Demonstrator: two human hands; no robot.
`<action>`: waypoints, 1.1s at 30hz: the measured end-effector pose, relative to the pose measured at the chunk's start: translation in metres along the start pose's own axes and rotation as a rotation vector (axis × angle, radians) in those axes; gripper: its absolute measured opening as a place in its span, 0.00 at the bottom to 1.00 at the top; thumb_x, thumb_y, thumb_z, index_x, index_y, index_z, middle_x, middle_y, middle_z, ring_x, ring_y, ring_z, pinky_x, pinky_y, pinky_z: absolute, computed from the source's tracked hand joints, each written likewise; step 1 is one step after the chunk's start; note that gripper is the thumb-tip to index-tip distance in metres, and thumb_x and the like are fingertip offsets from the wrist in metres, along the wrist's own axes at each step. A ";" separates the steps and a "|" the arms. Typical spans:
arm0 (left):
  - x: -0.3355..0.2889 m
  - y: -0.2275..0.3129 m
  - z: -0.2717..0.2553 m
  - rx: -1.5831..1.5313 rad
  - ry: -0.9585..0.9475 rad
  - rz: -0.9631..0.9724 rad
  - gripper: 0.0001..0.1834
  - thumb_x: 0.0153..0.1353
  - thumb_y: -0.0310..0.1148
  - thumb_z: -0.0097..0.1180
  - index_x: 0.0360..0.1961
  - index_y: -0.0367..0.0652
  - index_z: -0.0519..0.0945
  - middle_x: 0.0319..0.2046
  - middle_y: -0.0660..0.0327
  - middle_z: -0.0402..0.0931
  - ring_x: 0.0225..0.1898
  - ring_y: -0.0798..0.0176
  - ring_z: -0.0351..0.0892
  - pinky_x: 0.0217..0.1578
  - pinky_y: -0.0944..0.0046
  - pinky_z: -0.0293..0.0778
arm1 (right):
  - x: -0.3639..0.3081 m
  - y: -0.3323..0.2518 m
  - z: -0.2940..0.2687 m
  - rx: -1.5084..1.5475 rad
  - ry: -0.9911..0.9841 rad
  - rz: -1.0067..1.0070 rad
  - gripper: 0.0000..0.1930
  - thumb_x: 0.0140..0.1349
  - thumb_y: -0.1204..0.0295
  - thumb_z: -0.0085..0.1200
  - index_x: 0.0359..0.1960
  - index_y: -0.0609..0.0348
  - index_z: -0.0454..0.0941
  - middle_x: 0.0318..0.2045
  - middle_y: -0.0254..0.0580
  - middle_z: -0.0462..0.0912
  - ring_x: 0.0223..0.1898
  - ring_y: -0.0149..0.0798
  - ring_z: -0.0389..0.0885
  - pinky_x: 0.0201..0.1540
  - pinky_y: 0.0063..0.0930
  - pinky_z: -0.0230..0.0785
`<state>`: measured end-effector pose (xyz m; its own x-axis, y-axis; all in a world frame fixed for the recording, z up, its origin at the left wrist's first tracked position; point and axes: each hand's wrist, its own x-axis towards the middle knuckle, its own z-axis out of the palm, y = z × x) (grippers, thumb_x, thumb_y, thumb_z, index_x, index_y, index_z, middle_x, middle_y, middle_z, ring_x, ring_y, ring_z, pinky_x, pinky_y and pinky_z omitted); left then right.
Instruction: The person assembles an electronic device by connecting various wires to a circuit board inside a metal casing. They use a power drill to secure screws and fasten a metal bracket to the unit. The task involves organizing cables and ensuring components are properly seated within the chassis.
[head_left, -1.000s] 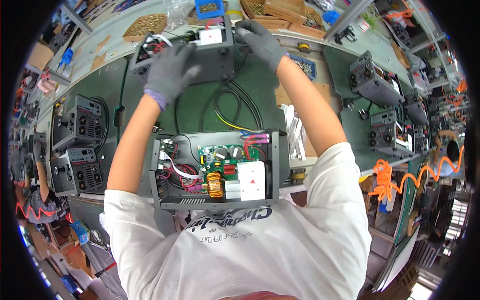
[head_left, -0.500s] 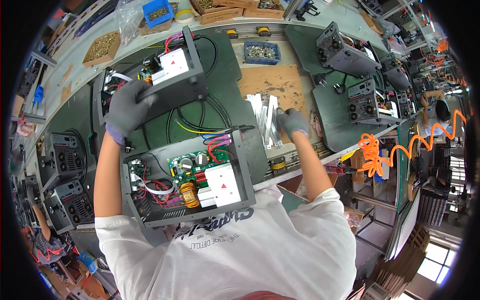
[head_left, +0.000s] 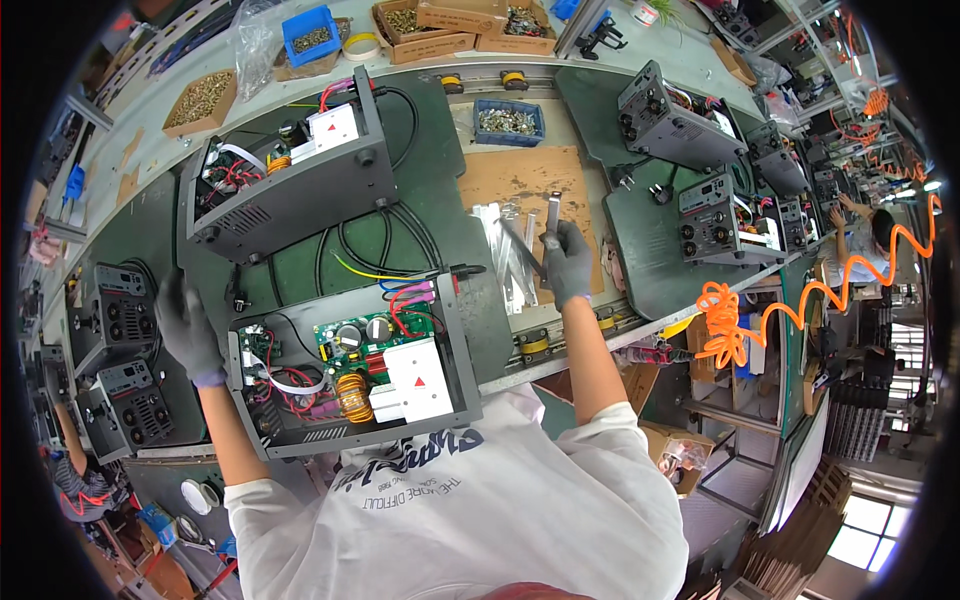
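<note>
In gloved fingers, my right hand [head_left: 568,265] grips a flat metal strip [head_left: 554,208] that stands up over the brown board. Beneath it lies a loose pile of silvery metal strips [head_left: 511,280]. My left hand [head_left: 188,325], gloved and slightly smeared, is empty with its fingers stretched out, left of the near machine housing [head_left: 350,437]. That dark housing has no cover; a green circuit board [head_left: 345,340], a copper coil [head_left: 353,397] and white blocks show inside. Behind it stands a second uncovered housing [head_left: 300,205], with black cables [head_left: 415,235] between the two.
A blue bin of small metal parts [head_left: 508,123] stands beyond the brown board [head_left: 520,170]. More machines sit at right [head_left: 715,215] and left [head_left: 140,405]. Boxes of screws [head_left: 200,102] line the back shelf. An orange coiled hose [head_left: 722,325] hangs at right. Other people work farther off.
My left hand has come off the far housing and moved down and left. My right hand has lifted a metal strip from the pile. The whole view has shifted slightly.
</note>
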<state>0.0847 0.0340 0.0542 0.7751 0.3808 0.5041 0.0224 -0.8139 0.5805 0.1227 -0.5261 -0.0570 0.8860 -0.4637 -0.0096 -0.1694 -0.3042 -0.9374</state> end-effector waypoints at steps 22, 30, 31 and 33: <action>-0.078 -0.170 0.019 0.979 -0.280 -0.676 0.47 0.52 0.74 0.52 0.72 0.76 0.57 0.67 0.55 0.63 0.68 0.46 0.63 0.64 0.41 0.60 | -0.017 -0.027 -0.041 -0.068 0.203 -0.018 0.13 0.55 0.74 0.67 0.41 0.63 0.82 0.31 0.42 0.86 0.32 0.34 0.83 0.39 0.29 0.74; -0.066 -0.072 0.003 0.851 -0.381 -0.663 0.57 0.44 0.72 0.62 0.73 0.61 0.59 0.66 0.47 0.62 0.68 0.41 0.60 0.64 0.42 0.60 | -0.013 -0.036 -0.061 0.174 0.144 -0.193 0.10 0.56 0.80 0.66 0.40 0.65 0.81 0.33 0.35 0.84 0.35 0.26 0.79 0.42 0.23 0.73; -0.065 -0.043 0.001 0.842 -0.386 -0.679 0.60 0.41 0.74 0.62 0.72 0.56 0.61 0.65 0.45 0.62 0.68 0.42 0.60 0.64 0.43 0.60 | -0.013 -0.046 -0.065 0.121 0.159 -0.200 0.10 0.56 0.81 0.66 0.39 0.64 0.81 0.33 0.34 0.83 0.36 0.26 0.79 0.42 0.23 0.73; -0.071 -0.018 0.002 0.850 -0.373 -0.682 0.60 0.40 0.75 0.62 0.72 0.54 0.63 0.64 0.44 0.65 0.66 0.41 0.63 0.63 0.43 0.62 | -0.010 -0.065 -0.081 0.014 0.178 -0.241 0.10 0.55 0.80 0.66 0.39 0.62 0.82 0.32 0.33 0.83 0.36 0.26 0.79 0.43 0.23 0.73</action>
<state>0.0302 0.0208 0.0062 0.5733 0.8177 -0.0521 0.8175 -0.5751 -0.0305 0.0902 -0.5688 0.0322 0.8103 -0.5181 0.2739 0.0438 -0.4126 -0.9099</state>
